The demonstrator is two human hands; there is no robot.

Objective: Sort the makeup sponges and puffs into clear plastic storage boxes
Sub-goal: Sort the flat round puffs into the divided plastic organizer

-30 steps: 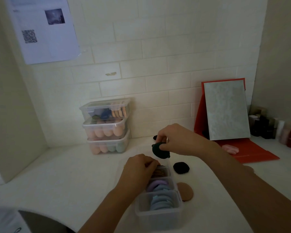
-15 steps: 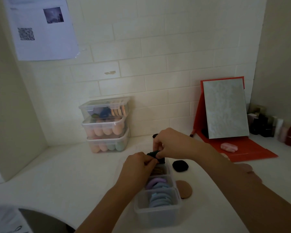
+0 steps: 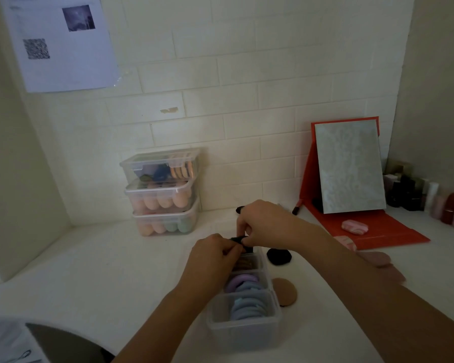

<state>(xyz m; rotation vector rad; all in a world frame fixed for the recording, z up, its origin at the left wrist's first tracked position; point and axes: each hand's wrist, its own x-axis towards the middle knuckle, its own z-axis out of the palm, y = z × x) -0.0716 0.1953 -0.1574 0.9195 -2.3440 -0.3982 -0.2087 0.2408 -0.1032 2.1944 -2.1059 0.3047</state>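
Left hand (image 3: 215, 254) and right hand (image 3: 266, 224) both pinch a dark puff (image 3: 237, 239) in curled fingertips, between them, just above the far end of the open clear box (image 3: 244, 327), which holds brown puffs (image 3: 245, 263), lilac puffs (image 3: 240, 280) and blue puffs (image 3: 247, 305) on edge.

Reaches in from the near left with the bare left forearm, angled far and right, and from the near right with the bare right forearm, angled far and left, both meeting mid-scene. Holds the left hand (image 3: 215, 254) back-up, fingers curled under, tips gripping the near edge of a small black soft puff (image 3: 237, 239). Arches the right hand (image 3: 265, 224) over from the far side, wrist bent down, thumb and curled fingers pinching the same puff. Fingertips of both hands touching.
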